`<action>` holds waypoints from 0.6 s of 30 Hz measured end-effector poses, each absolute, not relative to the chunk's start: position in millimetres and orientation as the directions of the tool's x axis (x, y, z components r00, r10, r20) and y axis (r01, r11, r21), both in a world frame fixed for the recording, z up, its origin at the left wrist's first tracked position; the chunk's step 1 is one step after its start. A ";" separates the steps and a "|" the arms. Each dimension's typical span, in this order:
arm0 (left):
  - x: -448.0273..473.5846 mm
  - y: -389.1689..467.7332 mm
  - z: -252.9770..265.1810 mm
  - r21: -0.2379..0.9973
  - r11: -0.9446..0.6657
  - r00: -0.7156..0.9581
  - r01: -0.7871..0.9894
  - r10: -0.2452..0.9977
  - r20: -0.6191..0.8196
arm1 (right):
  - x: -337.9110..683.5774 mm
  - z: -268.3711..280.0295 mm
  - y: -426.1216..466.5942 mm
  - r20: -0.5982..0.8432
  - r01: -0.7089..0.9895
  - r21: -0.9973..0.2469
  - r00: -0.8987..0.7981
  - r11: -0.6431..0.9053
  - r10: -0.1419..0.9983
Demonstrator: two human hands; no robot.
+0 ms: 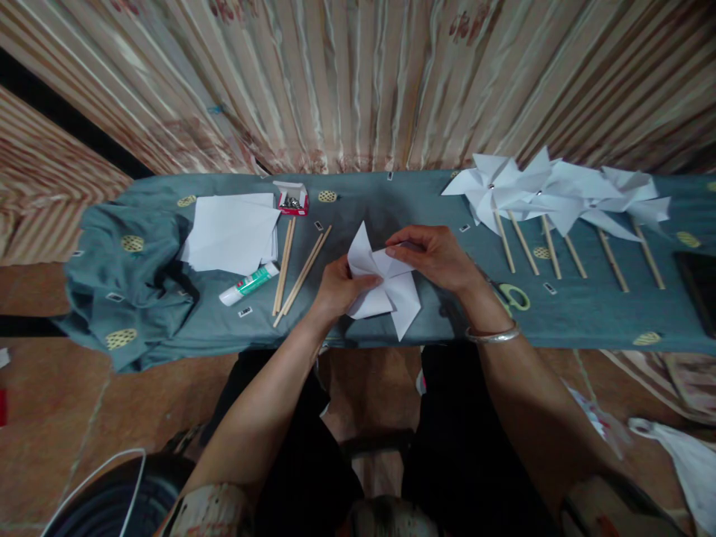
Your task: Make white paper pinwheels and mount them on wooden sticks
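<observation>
A white paper pinwheel [403, 289] with folded blades is between my hands, over the front middle of the cloth-covered table. My left hand [340, 287] grips it from the left, the thumb pressed on its centre. At its upper right, my right hand [428, 253] pinches one blade between thumb and fingers. No stick shows on this pinwheel. To the left lie several loose wooden sticks [302, 277] and a glue stick [249, 284]. Scissors with green handles [513, 297] lie partly hidden behind my right wrist.
A stack of white paper [229, 233] lies on the left, beside an open small red box [293, 200] of metal pieces. Several finished pinwheels on sticks [551, 190] overlap at the back right. A dark flat object [696, 287] rests at the right end. A curtain [358, 89] hangs behind the table.
</observation>
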State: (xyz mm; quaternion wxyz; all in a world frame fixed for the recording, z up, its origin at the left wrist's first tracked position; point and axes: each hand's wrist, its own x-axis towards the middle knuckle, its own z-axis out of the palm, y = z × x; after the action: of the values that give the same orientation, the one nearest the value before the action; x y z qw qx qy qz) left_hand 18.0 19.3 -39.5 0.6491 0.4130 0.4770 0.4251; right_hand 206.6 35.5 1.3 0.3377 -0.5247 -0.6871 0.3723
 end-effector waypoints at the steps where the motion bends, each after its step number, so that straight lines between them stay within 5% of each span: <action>1: 18.1 19.2 -39.0 0.939 0.302 0.182 -0.163 0.945 -0.273 | 206.4 1.4 34.9 0.069 0.468 -0.867 -0.223 0.169 0.972; 9: 15.0 23.2 -31.2 0.902 0.268 0.065 -0.338 0.963 -0.262 | 219.6 -9.6 31.8 0.287 0.449 -0.870 0.126 0.204 0.950; 13: 13.0 23.1 -24.7 0.885 0.219 0.015 -0.411 0.972 -0.234 | 213.1 -15.0 28.6 0.019 0.146 -0.989 0.020 0.016 1.000; 18: 15.7 17.8 -22.0 0.901 0.187 0.001 -0.391 0.979 -0.203 | 186.7 -9.8 20.2 -0.213 -0.025 -0.975 -0.155 -0.220 0.965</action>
State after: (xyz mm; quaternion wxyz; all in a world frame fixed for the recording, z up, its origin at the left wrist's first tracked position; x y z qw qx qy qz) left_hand 15.7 17.8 -22.0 0.6269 0.3282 0.4480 0.5464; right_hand 186.7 20.2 -9.8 0.4134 -0.5014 -0.4682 0.5987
